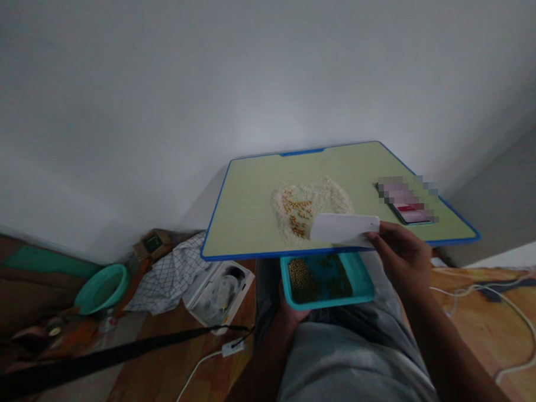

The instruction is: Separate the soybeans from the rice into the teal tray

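Note:
My right hand (403,254) pinches the end of a flat white plastic card (340,226) with a small hole in its corner. The card's far end meets the near side of a spread of pale grains (332,192) on a light green table (245,196). Yellow-orange beans (298,208) lie among the grains. Below the table's front edge, my left hand (295,311) grips a teal tray (365,287) by its near left side, fingers partly hidden underneath. Inside the tray are tan beans (301,276) at left and darker green beans (342,275) at right.
A phone (404,204), partly blurred out, lies on the table's right side. The blue-edged table stands against a wall. On the floor at left are a teal basin (102,289), checked cloth (173,273) and white box (221,292). White cables (521,314) run along the floor.

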A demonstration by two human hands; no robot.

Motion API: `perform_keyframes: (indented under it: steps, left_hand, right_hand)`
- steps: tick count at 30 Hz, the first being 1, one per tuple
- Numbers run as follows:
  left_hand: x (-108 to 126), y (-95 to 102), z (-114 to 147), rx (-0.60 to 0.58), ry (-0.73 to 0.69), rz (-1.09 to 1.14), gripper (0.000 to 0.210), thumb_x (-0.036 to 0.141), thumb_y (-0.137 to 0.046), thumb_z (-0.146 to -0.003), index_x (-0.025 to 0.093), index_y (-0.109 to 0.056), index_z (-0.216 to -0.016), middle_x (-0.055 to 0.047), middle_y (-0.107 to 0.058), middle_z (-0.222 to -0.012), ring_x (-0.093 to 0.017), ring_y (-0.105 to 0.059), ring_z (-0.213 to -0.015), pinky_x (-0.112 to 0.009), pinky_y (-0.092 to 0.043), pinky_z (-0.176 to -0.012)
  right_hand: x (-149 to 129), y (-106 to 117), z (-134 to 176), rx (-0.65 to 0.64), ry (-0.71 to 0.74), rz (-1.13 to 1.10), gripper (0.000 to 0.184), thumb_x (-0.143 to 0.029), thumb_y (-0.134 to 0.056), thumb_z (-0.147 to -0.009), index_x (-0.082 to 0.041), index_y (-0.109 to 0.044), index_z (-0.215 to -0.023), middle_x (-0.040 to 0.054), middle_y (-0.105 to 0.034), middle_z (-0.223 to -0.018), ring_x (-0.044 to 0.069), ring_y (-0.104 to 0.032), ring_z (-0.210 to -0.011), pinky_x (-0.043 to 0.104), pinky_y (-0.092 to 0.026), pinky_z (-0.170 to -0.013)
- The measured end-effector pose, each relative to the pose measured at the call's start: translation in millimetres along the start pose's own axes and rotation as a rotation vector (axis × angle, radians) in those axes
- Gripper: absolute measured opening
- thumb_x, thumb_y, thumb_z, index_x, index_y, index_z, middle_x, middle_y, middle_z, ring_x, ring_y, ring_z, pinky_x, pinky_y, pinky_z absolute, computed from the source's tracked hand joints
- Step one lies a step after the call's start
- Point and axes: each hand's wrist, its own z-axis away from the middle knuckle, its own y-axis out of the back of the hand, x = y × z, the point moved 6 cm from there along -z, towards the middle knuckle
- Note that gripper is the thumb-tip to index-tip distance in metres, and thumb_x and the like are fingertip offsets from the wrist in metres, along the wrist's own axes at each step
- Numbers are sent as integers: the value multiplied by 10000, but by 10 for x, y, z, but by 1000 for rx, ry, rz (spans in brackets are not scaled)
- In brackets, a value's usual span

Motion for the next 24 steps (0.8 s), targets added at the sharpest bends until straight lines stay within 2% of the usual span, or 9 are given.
perform_keyframes:
  steps: [2, 5, 9, 12, 15, 18, 20, 21, 24]
  left_hand:
    - [1, -54, 24, 19, 12, 48, 682, 422, -234, -1118, 190, -866, -1003, -84, -850, -1051, -294, -777, -1047, -564, -533, -1105]
    - [6, -103, 49, 31, 25, 82, 673, 412, -257, -1112, 177, -873, -983, -87, -847, -1106, -322, -766, -1119, -576, -518, -1142]
    - [-20, -3, 35, 82, 51, 75, 696, 394, -240, -1112, 206, -869, -881, -58, -854, -990, -271, -781, -961, -539, -507, -1153]
    - [-42, 83, -1, 74, 58, 82, 671, 365, -266, -1104, 200, -867, -856, -69, -851, -966, -276, -779, -960, -549, -503, -1150]
    - [-27, 77, -19, 12, 25, 116, 614, 389, -319, -1095, 167, -878, -968, -101, -848, -1031, -301, -775, -1011, -560, -511, -1136]
    - [-17, -6, 3, -48, 43, 115, 685, 425, -233, -1119, 172, -868, -1082, -92, -843, -1121, -287, -760, -1106, -518, -495, -1150]
    - [-17, -59, 25, -76, 69, 97, 726, 404, -175, -1129, 190, -867, -1075, -67, -839, -1163, -276, -742, -1175, -503, -467, -1168]
    - [-17, -70, 30, -82, 72, 88, 730, 404, -170, -1131, 199, -868, -1063, -57, -838, -1169, -272, -738, -1188, -506, -456, -1175]
    - [-32, 11, 10, -5, 56, 92, 693, 448, -229, -1117, 185, -868, -1062, -91, -843, -1131, -299, -762, -1111, -559, -480, -1155]
  right_hand:
    - [-19, 33, 16, 19, -15, -9, 263, -425, -870, -870, -226, -832, -1038, 64, -847, -953, 237, -809, -820, 388, -692, -797]
    - [-103, 4, 56, -14, -15, -16, 252, -427, -876, -862, -233, -834, -1017, 63, -850, -943, 249, -817, -820, 396, -706, -788]
    - [-199, -120, 122, -103, 22, 5, 199, -406, -850, -890, -255, -838, -1021, 57, -857, -959, 246, -827, -827, 376, -708, -765]
    - [-199, -172, 150, -138, 35, 45, 194, -407, -835, -902, -255, -840, -1023, 61, -858, -955, 246, -825, -814, 382, -705, -762]
    - [-144, -95, 148, -69, 13, 82, 232, -432, -849, -886, -240, -838, -1014, 68, -853, -936, 251, -817, -791, 387, -704, -739]
    - [-86, 35, 140, 8, -25, 79, 267, -439, -870, -864, -231, -833, -1027, 60, -844, -921, 237, -806, -771, 380, -701, -747]
    - [-75, 110, 136, 53, -49, 52, 283, -437, -876, -857, -226, -828, -1040, 53, -834, -904, 217, -793, -743, 356, -694, -728]
    - [-82, 136, 134, 73, -60, 38, 292, -438, -877, -856, -220, -824, -1044, 54, -829, -895, 210, -785, -730, 342, -688, -706]
    - [-146, 145, 128, 98, -76, -3, 312, -453, -891, -836, -208, -804, -1009, 55, -810, -854, 201, -767, -694, 310, -670, -636]
